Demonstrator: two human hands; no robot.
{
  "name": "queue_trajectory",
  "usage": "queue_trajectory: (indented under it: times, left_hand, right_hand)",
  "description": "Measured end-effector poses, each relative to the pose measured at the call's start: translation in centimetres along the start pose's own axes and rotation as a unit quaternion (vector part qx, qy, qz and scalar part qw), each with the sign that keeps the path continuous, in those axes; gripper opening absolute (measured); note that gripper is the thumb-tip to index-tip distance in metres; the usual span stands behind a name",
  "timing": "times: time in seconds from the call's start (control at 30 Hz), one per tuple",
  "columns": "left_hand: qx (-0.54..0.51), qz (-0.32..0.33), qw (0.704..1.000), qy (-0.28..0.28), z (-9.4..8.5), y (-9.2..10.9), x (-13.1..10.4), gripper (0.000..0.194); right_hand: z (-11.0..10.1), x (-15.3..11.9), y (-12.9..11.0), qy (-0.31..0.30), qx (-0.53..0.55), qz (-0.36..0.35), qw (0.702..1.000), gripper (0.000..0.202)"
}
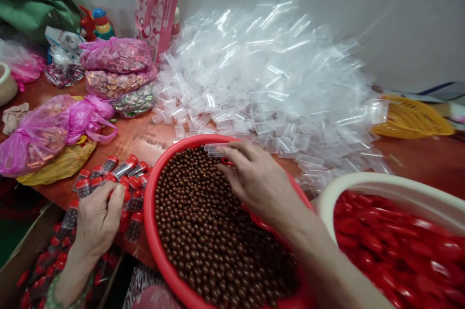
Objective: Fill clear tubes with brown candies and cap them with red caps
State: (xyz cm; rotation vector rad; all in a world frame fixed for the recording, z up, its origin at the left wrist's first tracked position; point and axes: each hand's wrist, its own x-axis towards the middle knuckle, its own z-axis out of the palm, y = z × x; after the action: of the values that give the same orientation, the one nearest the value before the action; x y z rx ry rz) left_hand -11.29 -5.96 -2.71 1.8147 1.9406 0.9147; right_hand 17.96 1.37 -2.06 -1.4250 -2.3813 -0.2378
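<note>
My right hand (pixel 254 180) is over a red basin (pixel 150 207) full of small brown chocolate balls (pixel 203 222). Its fingers are closed on a clear plastic box (pixel 215 149), and a small red cap (pixel 228 162) shows under them. At the basin's left, my left hand (pixel 100 217) is closed at a pile of clear boxes with red caps and dark balls inside. Red shows by its thumb, seemingly a red-capped box (pixel 125 196), mostly hidden by the fingers. One capped box (pixel 134 226) lies between that hand and the basin.
A large heap of clear boxes (pixel 261 76) covers the table's back. At right stand a white tub (pixel 329 202) of red caps (pixel 395 251) and a yellow basket (pixel 414 117). Pink bags (pixel 116 54) sit at left; a carton of capped boxes (pixel 43 270) is below.
</note>
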Motion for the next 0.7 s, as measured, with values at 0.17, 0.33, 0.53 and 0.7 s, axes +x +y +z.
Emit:
queue_trajectory:
  times: [0.17, 0.33, 0.53, 0.7]
  left_hand:
    - [0.178, 0.139, 0.973, 0.043, 1.4, -3.7, 1.3, 0.036]
    - [0.095, 0.207, 0.973, 0.029, 2.9, -0.5, 1.3, 0.030]
    - [-0.003, 0.239, 0.969, -0.063, 5.0, 4.2, 0.4, 0.021]
    - [0.086, 0.259, 0.952, -0.139, 7.0, 5.0, -0.4, 0.024]
  right_hand:
    - [3.6, 3.1, 4.2, -0.048, -0.046, 0.010, 0.998, 0.018]
    - [3.9, 2.8, 3.8, -0.068, -0.038, -0.047, 0.996, 0.020]
    - [2.7, -1.0, 0.8, -0.105, -0.013, -0.125, 0.986, 0.018]
    - [2.2, -2.4, -0.6, -0.179, 0.032, -0.160, 0.970, 0.011]
